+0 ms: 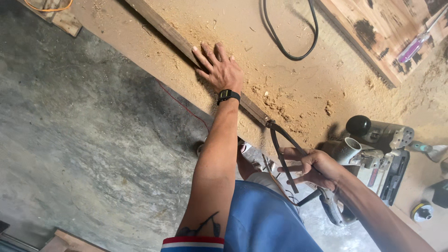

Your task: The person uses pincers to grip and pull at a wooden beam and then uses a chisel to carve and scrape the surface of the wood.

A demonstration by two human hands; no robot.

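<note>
Wooden strip (pixel 177 39), long and narrow, runs diagonally from the top centre of the frame down toward the middle, lying along the edge of a sawdust-covered workbench (pixel 289 79). At the far left lies bare grey concrete floor (pixel 84 140), with a thin red wire (pixel 184 107) trailing across it just under the bench edge.

Moving right, the left hand (pixel 221 70) lies flat on the strip in the upper middle of the frame, fingers spread and pointing up-left, palm pressing down; it grips nothing. A black wristwatch (pixel 228 95) sits on that wrist, and the forearm stretches straight down to a blue sleeve at the bottom edge.

Right of centre, the right hand (pixel 315 169) is closed around the two dark handles of a pair of pincers (pixel 282 149), whose head meets the lower end of the strip (whether the jaws bite on anything there cannot be told). The arm comes in from the lower right corner, elbow bent.

Just beyond that hand rests a grey power planer (pixel 378 144) with a black knob. A black cable (pixel 289 42) loops at the top, and a purple-handled screwdriver (pixel 415 46) lies on a board at the upper right.
</note>
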